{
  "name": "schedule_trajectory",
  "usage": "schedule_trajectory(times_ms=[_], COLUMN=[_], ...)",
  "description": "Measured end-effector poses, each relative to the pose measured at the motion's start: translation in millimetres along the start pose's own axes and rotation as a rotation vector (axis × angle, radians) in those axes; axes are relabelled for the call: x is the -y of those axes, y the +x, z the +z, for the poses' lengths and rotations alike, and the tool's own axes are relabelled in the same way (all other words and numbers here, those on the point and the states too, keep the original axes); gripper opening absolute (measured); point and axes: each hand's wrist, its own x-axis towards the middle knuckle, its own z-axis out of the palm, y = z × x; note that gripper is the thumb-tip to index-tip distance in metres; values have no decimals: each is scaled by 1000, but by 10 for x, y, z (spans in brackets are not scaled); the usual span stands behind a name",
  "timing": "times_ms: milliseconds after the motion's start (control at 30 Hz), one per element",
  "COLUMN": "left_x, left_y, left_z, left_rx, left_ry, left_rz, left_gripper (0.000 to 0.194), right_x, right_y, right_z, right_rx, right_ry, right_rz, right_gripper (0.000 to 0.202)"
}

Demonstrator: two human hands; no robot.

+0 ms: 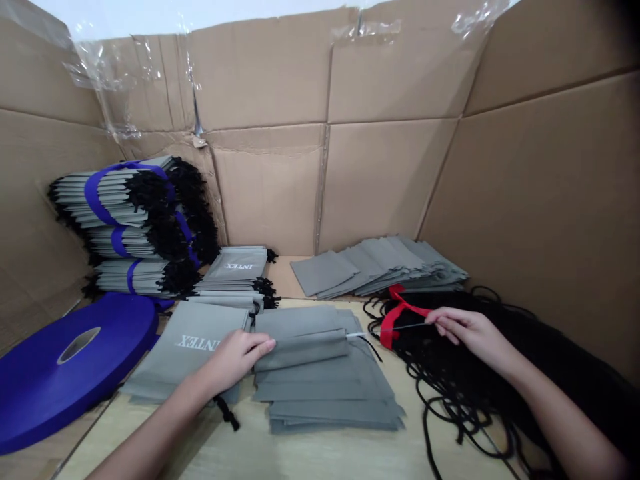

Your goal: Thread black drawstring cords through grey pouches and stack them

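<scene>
My left hand [241, 360] pinches the left end of a grey fabric pouch [310, 349], which lies on a loose stack of similar grey pouches [335, 393]. My right hand [463, 327], fingers closed, grips a thin metal rod [413, 326]. The rod runs left to a whitish tip at the pouch's right edge, where a short black cord also shows. How far the rod reaches inside the pouch is hidden. Beside my left hand lie grey pouches printed INTEX [195, 340], with a knotted black cord end [227, 413] below.
Bundled pouches with purple bands [130, 227] rise at the left, behind a purple ribbon roll [75, 360]. More flat pouches [380, 267] lie at the back. Black cords [465, 360] tied with red ribbon [390, 327] fill the right. Cardboard walls [390, 173] enclose the table.
</scene>
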Motion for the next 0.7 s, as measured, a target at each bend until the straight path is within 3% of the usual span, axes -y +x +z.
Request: schedule_trajectory(times_ms=[200, 367, 500, 700], left_x=[-2, 32, 53, 181], left_y=[-14, 10, 35, 52], left_z=[-21, 22, 72, 20], left_rx=[39, -45, -26, -6], left_ry=[1, 49, 61, -21], left_rz=[-5, -57, -57, -34], left_gripper=[44, 40, 39, 39], right_x=[-80, -148, -193, -202], right_y=[0, -12, -10, -37], right_z=[-47, -72, -84, -129], right_rx=[-10, -61, -86, -192], right_ry=[-9, -7, -12, 4], right_rz=[0, -3, 1, -11], right_gripper=[31, 39, 45, 33])
